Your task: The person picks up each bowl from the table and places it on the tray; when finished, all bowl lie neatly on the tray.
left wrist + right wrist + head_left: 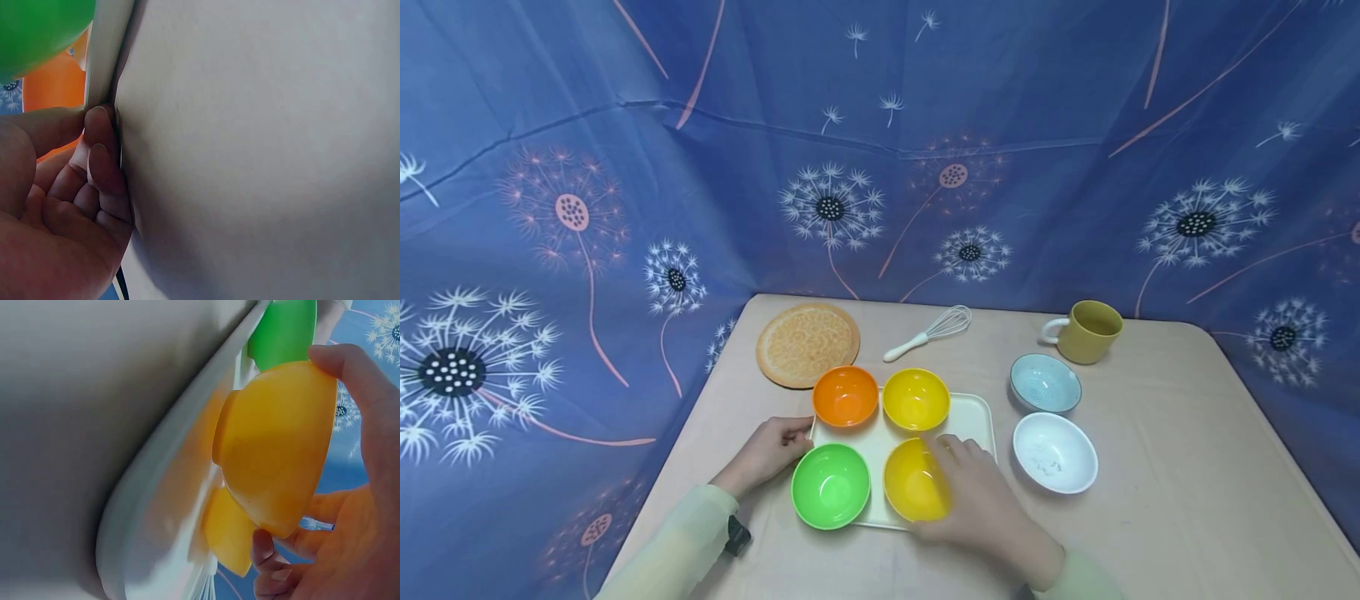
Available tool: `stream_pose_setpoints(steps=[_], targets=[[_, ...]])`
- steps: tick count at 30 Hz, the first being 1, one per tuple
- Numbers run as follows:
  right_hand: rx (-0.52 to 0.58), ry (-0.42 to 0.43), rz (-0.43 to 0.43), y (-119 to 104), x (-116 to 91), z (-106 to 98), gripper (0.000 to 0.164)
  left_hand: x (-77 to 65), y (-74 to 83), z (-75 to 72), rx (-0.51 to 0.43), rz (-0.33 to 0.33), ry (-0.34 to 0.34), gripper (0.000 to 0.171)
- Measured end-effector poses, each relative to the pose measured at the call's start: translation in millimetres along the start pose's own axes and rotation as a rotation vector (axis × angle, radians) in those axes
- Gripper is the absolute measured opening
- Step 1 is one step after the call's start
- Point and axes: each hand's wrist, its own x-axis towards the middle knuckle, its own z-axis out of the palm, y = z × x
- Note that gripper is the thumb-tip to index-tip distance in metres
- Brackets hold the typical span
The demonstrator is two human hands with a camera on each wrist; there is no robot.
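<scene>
My right hand (979,498) grips the rim of a yellow bowl (278,437), thumb on one side and fingers on the other, close over the front right part of a white tray (973,414). At the tray's left edge, my left hand (772,452) pinches the side between thumb and fingertips (99,125). A green bowl (831,487) stands at the front left of the tray. Behind it is an orange bowl (846,397), with a second yellow bowl (916,400) to its right.
Right of the tray stand a white bowl (1055,454), a light blue bowl (1045,383) and a mustard mug (1089,332) with a white handle. A white whisk (928,332) and a round orange-patterned mat (807,344) lie toward the back. Blue dandelion cloth (880,150) hangs behind the table.
</scene>
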Motion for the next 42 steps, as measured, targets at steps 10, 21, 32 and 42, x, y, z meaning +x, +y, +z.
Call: stream_pose_setpoints(steps=[10, 21, 32, 42], targets=[[0.024, -0.034, -0.034, -7.6, -1.7, 12.7, 0.114, -0.8, 1.6, 0.8, 0.004, 0.004, 0.000, 0.046], [0.031, -0.046, -0.081, -14.8, -0.6, 14.8, 0.111, 0.8, 2.7, 1.7, -0.013, -0.024, 0.015, 0.046], [0.015, 0.001, -0.151, -19.7, 0.4, 15.1, 0.112, 1.5, 2.6, 0.5, -0.051, -0.063, 0.001, 0.047], [0.027, -0.066, -0.105, -13.9, 0.4, 13.2, 0.126, 0.5, 1.3, -2.5, -0.058, -0.031, -0.013, 0.045]])
